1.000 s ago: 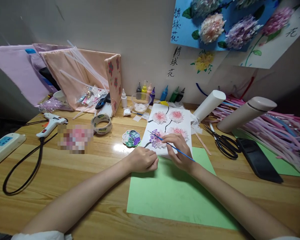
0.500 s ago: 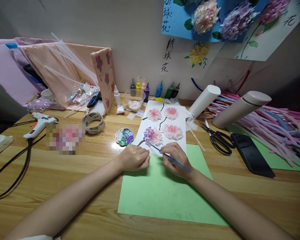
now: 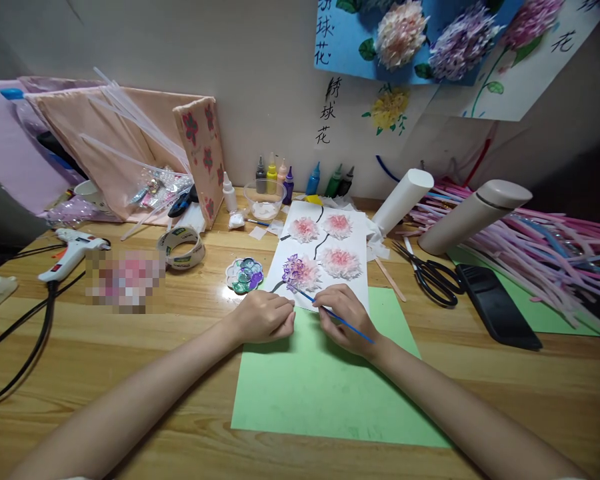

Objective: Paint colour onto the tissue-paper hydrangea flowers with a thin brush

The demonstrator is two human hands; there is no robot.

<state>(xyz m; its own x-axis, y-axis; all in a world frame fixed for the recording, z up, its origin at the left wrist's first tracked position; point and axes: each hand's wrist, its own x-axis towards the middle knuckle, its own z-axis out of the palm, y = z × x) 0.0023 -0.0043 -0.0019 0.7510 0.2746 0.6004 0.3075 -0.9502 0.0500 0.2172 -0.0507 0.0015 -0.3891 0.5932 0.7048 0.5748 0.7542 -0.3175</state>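
My right hand [image 3: 344, 319] pinches a thin blue paintbrush [image 3: 330, 311]; its tip touches the lower edge of a purple-tinted paper flower [image 3: 296, 272]. That flower is one of several pink tissue flowers on a white sheet [image 3: 360, 230]. My left hand [image 3: 264, 316] is curled into a loose fist, resting on the near left corner of the white sheet. A green paper sheet [image 3: 325, 387] lies under both wrists. A small flower-shaped paint palette [image 3: 244, 275] sits just left of the white sheet.
Paint bottles [image 3: 285, 181] and a clear bowl [image 3: 265, 199] stand by the wall. Tape roll [image 3: 181, 247], glue gun [image 3: 69, 250] and cable lie left. Scissors [image 3: 430, 275], a black phone [image 3: 498, 305], two cylinders [image 3: 473, 215] and a pile of pink straws [image 3: 555, 247] lie right.
My right hand has drawn back toward me, so the brush tip moved from the flower's middle to its lower edge. The head camera shifted, moving everything left in view.
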